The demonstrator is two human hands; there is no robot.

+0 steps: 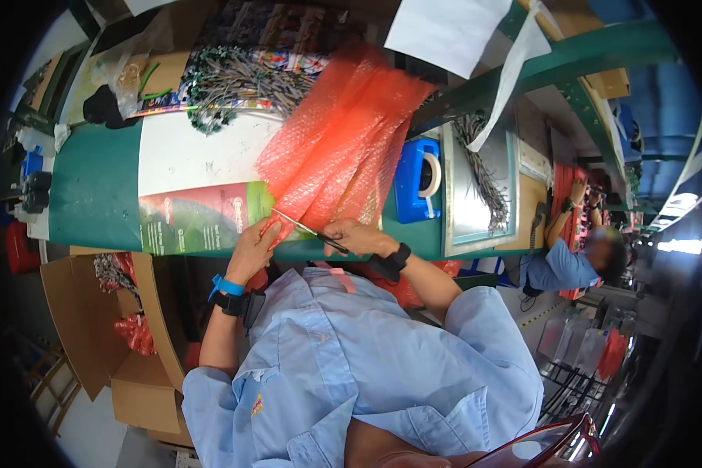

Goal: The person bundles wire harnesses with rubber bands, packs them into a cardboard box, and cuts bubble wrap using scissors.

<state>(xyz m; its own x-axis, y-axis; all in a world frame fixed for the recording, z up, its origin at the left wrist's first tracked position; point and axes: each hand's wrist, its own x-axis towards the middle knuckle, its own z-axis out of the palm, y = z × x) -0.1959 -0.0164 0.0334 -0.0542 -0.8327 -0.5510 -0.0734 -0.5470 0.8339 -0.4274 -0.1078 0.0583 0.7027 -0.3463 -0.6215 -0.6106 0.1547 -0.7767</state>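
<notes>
A large sheet of red bubble wrap (343, 132) lies across the green-edged workbench and reaches down to my hands. My left hand (253, 249) pinches the near edge of the wrap. In my right hand (359, 238) is a pair of scissors (300, 224), its dark handles at the fingers and its blades pointing left onto the wrap, close to my left hand. Beneath and left of the wrap are a white sheet (199, 152) and a colourful printed sheet (199, 218).
A bundle of cables (246, 82) lies behind the wrap. Right of it are a blue tape dispenser (407, 183) and a metal-framed tray (476, 226) with more cables. An open cardboard box (144, 382) stands lower left. A co-worker (565, 261) is at the far right.
</notes>
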